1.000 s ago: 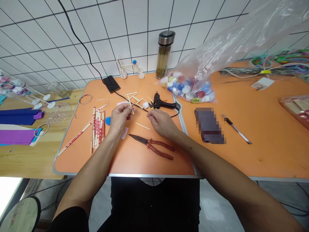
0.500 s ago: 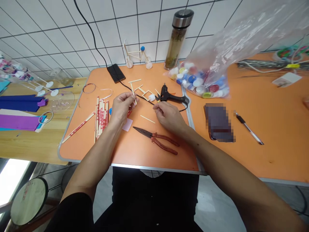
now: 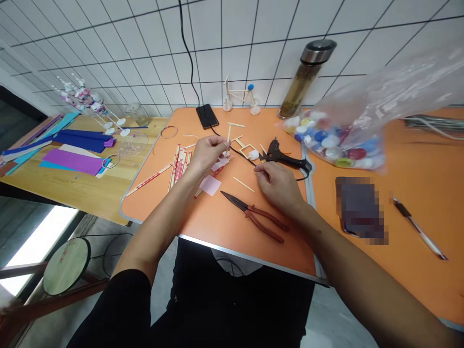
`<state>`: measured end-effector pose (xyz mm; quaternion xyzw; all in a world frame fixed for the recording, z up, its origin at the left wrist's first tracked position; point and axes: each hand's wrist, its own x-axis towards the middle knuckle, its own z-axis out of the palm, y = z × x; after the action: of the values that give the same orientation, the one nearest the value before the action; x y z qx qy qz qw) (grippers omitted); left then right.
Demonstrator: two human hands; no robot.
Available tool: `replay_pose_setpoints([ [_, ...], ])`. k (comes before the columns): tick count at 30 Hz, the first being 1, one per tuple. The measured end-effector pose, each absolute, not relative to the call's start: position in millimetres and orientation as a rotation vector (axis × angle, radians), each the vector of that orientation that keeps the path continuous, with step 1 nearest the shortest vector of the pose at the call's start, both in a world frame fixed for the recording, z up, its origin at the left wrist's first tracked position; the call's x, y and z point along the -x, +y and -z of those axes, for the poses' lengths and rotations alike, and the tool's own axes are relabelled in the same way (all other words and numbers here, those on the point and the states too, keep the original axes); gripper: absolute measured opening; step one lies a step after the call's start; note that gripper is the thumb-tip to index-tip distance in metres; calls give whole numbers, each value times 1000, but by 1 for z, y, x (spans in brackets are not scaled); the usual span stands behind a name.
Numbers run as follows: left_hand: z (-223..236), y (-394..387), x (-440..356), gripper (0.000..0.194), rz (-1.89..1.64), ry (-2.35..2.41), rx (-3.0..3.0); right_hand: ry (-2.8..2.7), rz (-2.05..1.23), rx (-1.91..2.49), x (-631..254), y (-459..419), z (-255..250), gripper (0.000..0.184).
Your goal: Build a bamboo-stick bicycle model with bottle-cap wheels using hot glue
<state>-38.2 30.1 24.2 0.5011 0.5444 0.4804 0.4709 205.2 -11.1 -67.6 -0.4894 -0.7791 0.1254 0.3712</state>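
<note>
My left hand [image 3: 207, 157] is closed in a pinch on a short wooden stick [image 3: 229, 132], which points up from the fingertips. Beneath it lie pale pink paper squares [image 3: 210, 185] and red-wrapped chopsticks [image 3: 180, 163]. My right hand [image 3: 281, 186] rests on the orange table with its fingers curled together, right at the black cable [image 3: 242, 155]; whether it pinches anything is hidden. Just beyond it are a black glue gun [image 3: 284, 154] and a small frame of glued sticks [image 3: 247, 149]. A loose stick [image 3: 243, 184] and red-handled pliers [image 3: 253, 212] lie nearer me.
Against the tiled wall stand a small stick bicycle model [image 3: 239, 92], a phone [image 3: 208, 116] and a tea bottle [image 3: 308, 77]. At right are a plastic bag of bottle caps [image 3: 337, 140], a blurred dark object [image 3: 360, 208] and a pen [image 3: 418, 227]. Coloured paper strips [image 3: 74, 161] lie left.
The camera has turned to the left, so everything sits further right in view. Both hands keep nearly the same places on the table, the left still pinching the stick.
</note>
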Motion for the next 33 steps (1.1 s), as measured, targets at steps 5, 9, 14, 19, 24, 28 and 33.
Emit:
replay_pose_setpoints([
  [5, -28, 42, 43, 21, -1181, 1383, -1440, -2004, -296, 1296, -203, -11, 67, 23],
  [9, -25, 52, 46, 17, -1172, 1469, -1560, -2024, -282, 1311, -203, -11, 68, 24],
  [14, -21, 60, 47, 11, -1169, 1500, -1607, -2049, -300, 1312, -201, -11, 68, 26],
  [19, -15, 59, 47, 9, -1165, 1514, -1617, -2083, -283, 1345, -200, -13, 65, 27],
  [24, -3, 51, 44, 9, -1174, 1490, -1550, -2188, -331, 1476, -195, -22, 50, 26],
  [28, 3, 42, 42, 12, -1148, 1482, -1524, -2337, -339, 1618, -189, -33, 29, 24],
  [33, 7, 34, 42, 20, -1116, 1456, -1490, -2471, -323, 1709, -184, -40, 17, 26],
])
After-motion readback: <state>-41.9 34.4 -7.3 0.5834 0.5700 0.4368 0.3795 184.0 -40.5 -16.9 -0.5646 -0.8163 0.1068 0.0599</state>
